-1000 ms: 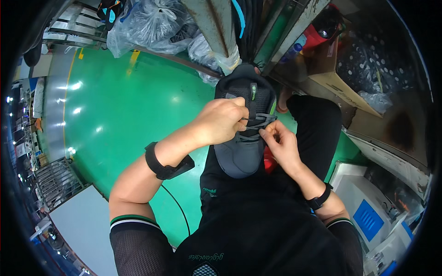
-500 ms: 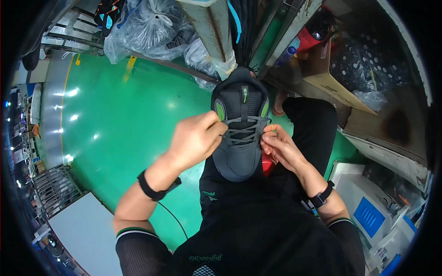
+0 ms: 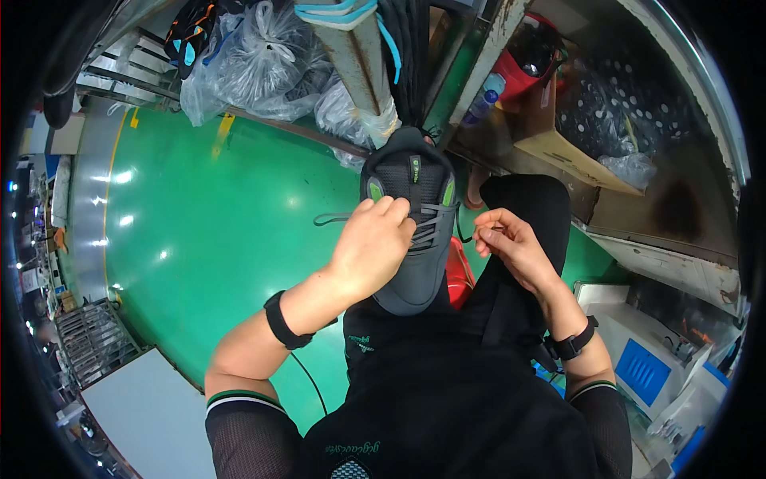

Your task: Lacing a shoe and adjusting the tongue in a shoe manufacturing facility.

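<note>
A dark grey sneaker (image 3: 408,291) with green side patches rests on my lap, its toe toward me. Grey shoelaces (image 3: 431,226) cross its tongue. My left hand (image 3: 373,246) is curled over the left side of the lacing, fingers closed on a lace; their tips are partly hidden. From behind that hand a loose lace end (image 3: 331,219) sticks out to the left. Just off the shoe's right side, my right hand (image 3: 511,246) pinches the dark end of a lace (image 3: 463,235) between thumb and fingers.
Beyond the shoe stands a rusty metal post (image 3: 355,68), with plastic-bagged goods (image 3: 267,68) beside it. To the right are a shelf holding a cardboard box (image 3: 578,156) and a grey machine (image 3: 622,343). A red object (image 3: 458,275) shows beside the shoe.
My left hand has moved right over the laces, and a lace end now sticks out on its left. My right hand has drawn away from the shoe to the right.
</note>
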Demonstrator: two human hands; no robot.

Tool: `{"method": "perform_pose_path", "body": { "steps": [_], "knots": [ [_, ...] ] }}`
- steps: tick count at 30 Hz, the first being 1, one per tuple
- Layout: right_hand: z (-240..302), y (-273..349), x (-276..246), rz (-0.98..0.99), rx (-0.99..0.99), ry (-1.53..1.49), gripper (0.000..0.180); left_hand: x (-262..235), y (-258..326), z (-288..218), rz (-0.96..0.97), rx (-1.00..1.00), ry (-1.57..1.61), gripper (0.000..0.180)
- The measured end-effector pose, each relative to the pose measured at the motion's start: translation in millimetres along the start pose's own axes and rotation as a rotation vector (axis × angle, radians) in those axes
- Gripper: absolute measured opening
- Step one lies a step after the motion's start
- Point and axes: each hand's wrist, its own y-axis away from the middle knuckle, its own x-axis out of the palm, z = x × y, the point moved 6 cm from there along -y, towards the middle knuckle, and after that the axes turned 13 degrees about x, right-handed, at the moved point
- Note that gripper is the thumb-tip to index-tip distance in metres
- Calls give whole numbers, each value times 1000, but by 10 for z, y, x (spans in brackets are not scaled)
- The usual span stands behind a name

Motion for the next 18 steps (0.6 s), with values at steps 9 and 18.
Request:
{"method": "perform_pose_path", "body": {
  "steps": [9,18],
  "knots": [
    [34,81,-223,-67,-29,11,21,-259,-13,74,224,9,-23,6],
    [381,251,-871,-247,-160,-76,22,-67,388,56,-211,212,-313,14]
  ]
}}
